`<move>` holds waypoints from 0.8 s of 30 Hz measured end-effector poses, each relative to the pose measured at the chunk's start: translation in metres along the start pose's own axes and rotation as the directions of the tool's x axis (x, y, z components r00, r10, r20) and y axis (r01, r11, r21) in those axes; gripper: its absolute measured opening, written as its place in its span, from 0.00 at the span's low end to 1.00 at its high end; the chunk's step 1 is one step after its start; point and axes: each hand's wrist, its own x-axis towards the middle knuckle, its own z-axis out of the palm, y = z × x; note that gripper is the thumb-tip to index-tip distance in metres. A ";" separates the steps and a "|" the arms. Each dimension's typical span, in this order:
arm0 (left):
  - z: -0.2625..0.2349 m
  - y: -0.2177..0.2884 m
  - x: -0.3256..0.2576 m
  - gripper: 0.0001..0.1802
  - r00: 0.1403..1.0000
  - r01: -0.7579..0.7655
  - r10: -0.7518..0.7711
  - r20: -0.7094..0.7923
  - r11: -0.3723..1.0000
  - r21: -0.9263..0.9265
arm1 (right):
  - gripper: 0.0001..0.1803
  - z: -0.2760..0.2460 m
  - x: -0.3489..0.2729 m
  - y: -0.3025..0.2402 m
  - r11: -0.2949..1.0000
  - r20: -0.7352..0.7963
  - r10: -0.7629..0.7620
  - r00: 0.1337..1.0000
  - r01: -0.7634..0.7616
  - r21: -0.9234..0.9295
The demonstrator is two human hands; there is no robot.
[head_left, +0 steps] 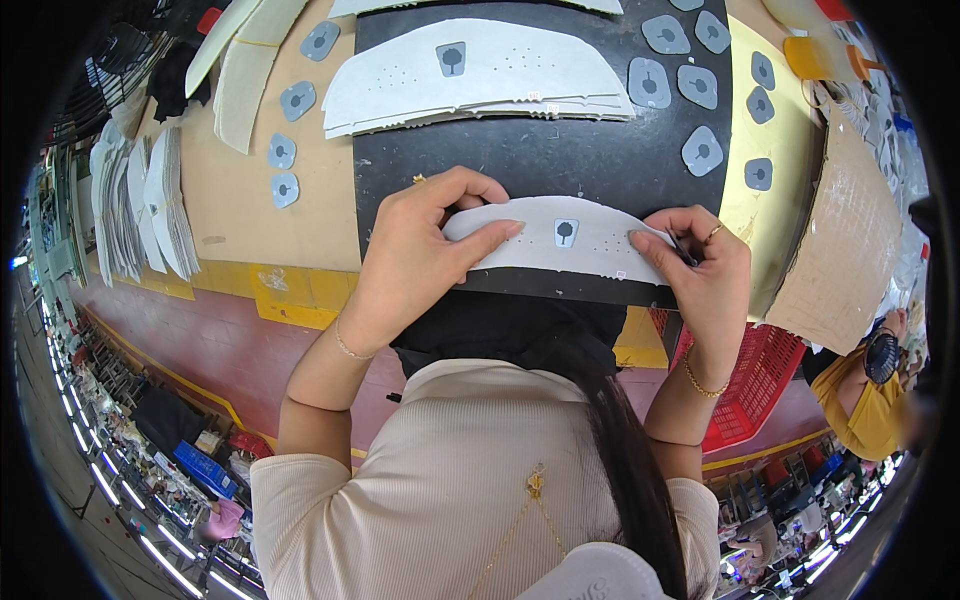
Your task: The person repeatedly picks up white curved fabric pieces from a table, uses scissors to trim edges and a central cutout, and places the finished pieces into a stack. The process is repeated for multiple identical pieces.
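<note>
A curved white panel (537, 216) with small punched holes is held just above the near edge of the black mat (520, 160). A grey-blue patch (566, 233) with a dark tree emblem sits at its middle. My left hand (418, 235) pinches the panel's left end, thumb on top and fingers behind it. At the other end my right hand (708, 262) grips the panel between thumb and fingers. Something thin and dark shows beside my right fingers; its kind is unclear. Farther back lies a stack of similar white panels (390, 88), its top one bearing a patch.
Loose tree patches (282, 150) lie left of the mat, with several more patches (697, 87) on its right side. White panel bundles (170, 205) stand at the left. Cardboard (835, 235) covers the right edge, above a red basket (755, 385). Another person's arm (850, 390) is at far right.
</note>
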 end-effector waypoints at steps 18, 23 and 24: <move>0.002 -0.001 0.000 0.12 0.997 -0.064 0.066 -0.024 0.994 0.085 | 0.08 0.002 0.001 0.001 0.999 0.003 -0.014 1.000 0.014 -0.029; 0.002 -0.005 0.001 0.13 0.996 -0.086 0.089 -0.024 0.993 0.078 | 0.08 0.003 0.001 0.000 0.999 0.001 -0.016 1.000 0.016 -0.033; 0.002 -0.005 0.001 0.13 0.996 -0.079 0.081 -0.023 0.994 0.074 | 0.08 0.002 0.001 0.000 0.999 0.000 -0.020 1.000 0.020 -0.038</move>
